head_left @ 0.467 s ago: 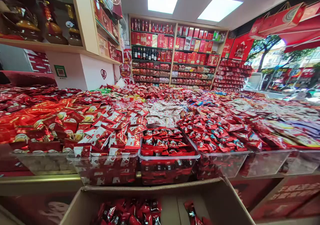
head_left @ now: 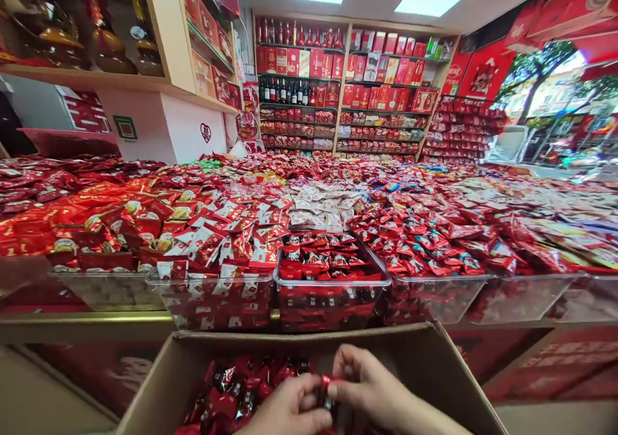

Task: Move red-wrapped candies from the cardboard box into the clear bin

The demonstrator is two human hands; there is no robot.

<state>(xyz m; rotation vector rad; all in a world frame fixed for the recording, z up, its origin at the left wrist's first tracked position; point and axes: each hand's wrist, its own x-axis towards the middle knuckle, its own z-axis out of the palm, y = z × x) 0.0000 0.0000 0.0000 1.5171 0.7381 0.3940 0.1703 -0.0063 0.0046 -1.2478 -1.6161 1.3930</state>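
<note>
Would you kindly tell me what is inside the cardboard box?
Red wrapped sweets lie inside the box; the left hand and right hand meet at one packet. Anything beneath the sweets or behind the hands is covered.

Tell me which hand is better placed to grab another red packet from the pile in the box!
Probably the left hand: it is close beside the pile of red packets in the cardboard box. The right hand is farther from it. Both hands meet at a single red packet, though.
</note>
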